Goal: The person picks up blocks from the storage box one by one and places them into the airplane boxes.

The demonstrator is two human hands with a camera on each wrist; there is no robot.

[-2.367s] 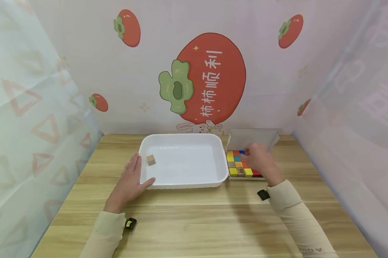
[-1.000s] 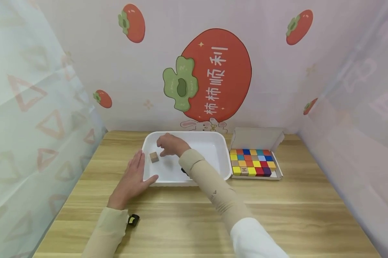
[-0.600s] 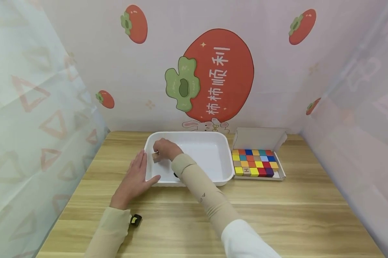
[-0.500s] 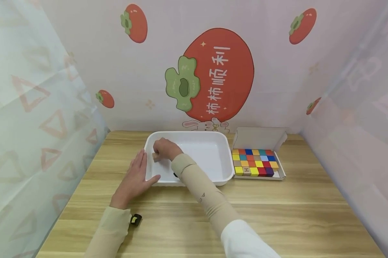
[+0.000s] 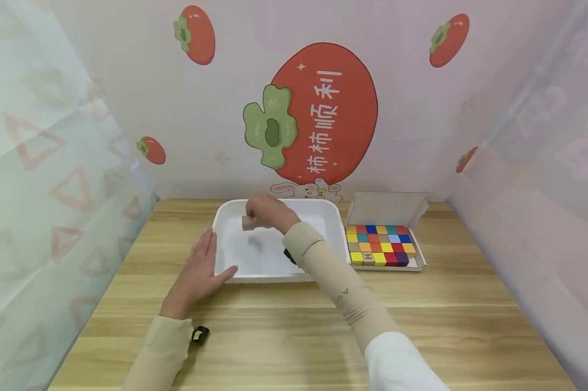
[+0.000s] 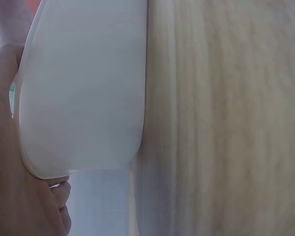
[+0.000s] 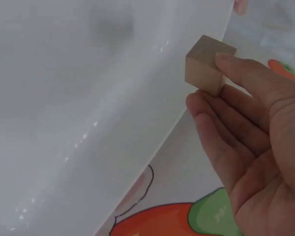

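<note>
1. Over the white tray (image 5: 330, 260), the right hand (image 5: 269, 212) is holding a plain wooden cube (image 5: 247, 222) clear of the tray floor, pinching it between thumb and fingertips (image 7: 236, 64); the other fingers are lying loosely curled beneath it.
2. Beside the tray's near left corner, the left hand (image 5: 198, 274) is lying flat with its fingers straight, the thumb pressing on the rim and steadying the tray; the left wrist view is showing the palm (image 6: 10, 196) touching the tray's outer wall (image 6: 83, 93).
3. Judging by this, the lifting step is under way: the cube is hanging above the tray's far left part, well apart from the box of coloured cubes (image 5: 379, 245) standing just beside the tray's right edge.
4. Any next move is calling for a firm pinch and a level carry, since only two faces are being gripped.
5. Seen from the right wrist, the cube (image 7: 206, 64) is looking pale, unpainted and sharp-edged, its faces showing fine wood grain and no marking.
</note>
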